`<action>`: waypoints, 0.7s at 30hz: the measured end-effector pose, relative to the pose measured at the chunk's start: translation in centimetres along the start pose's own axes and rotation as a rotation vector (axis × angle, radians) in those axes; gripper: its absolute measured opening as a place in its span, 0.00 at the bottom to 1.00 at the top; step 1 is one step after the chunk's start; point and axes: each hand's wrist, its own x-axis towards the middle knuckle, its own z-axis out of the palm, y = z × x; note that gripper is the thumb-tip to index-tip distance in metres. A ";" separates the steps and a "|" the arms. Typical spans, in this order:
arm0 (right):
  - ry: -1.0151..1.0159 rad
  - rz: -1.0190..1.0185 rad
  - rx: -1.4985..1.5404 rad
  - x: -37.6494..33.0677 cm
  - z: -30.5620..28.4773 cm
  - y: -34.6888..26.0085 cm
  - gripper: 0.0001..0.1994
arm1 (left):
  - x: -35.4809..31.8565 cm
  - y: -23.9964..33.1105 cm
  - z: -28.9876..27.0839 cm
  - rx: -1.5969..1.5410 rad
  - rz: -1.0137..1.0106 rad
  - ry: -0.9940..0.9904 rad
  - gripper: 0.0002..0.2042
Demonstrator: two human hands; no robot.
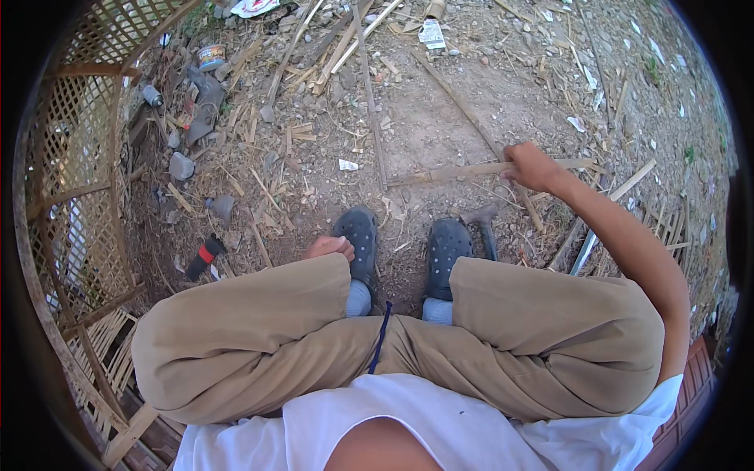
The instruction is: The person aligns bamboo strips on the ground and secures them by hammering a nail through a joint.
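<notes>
My right hand [536, 167] is closed at the spot where two wooden strips cross. One, a flat wooden strip [448, 173], lies crosswise in front of my feet. The other, a long thin wooden strip [463, 106], runs aslant from the far middle to beside my right shoe [449, 251]. My left hand [330, 248] is beside my left shoe [359, 239], its fingers curled and partly hidden behind my knee; whatever it may hold does not show. Next to the right shoe lies what looks like a hammer [487, 235].
A curved lattice of woven strips [82, 149] stands along the left. A black handle-like object with a red band [206, 256] lies near my left knee. Stones [181, 166], a round tub [211, 57], paper scraps [431, 34] and several loose sticks litter the dirt.
</notes>
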 end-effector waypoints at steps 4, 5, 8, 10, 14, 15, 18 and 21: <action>0.125 -0.013 0.204 -1.0 0.2 1.4 0.14 | 2.0 2.4 5.7 -0.078 -0.095 -0.102 0.25; 0.121 0.036 0.360 -1.2 0.1 1.2 0.13 | 2.3 2.6 5.9 -0.086 -0.112 -0.102 0.25; 0.280 0.107 0.456 -1.9 -1.0 0.7 0.09 | 4.2 2.4 5.5 -0.062 -0.150 -0.246 0.25; 0.364 0.186 0.542 -2.9 -1.1 1.7 0.09 | 5.6 2.1 4.7 -0.116 -0.208 -0.276 0.25; 0.485 0.315 0.996 -4.9 -1.1 3.6 0.12 | 6.4 3.3 4.8 -0.217 -0.254 -0.252 0.24; 0.482 0.333 1.072 -5.4 -1.3 3.9 0.13 | 6.4 3.3 4.7 -0.226 -0.258 -0.255 0.24; 0.471 0.338 1.101 -6.7 -0.7 4.9 0.13 | 6.5 3.5 4.6 -0.230 -0.285 -0.264 0.25; 0.506 0.377 1.139 -7.5 -0.5 5.9 0.13 | 6.7 3.2 4.3 -0.244 -0.298 -0.260 0.23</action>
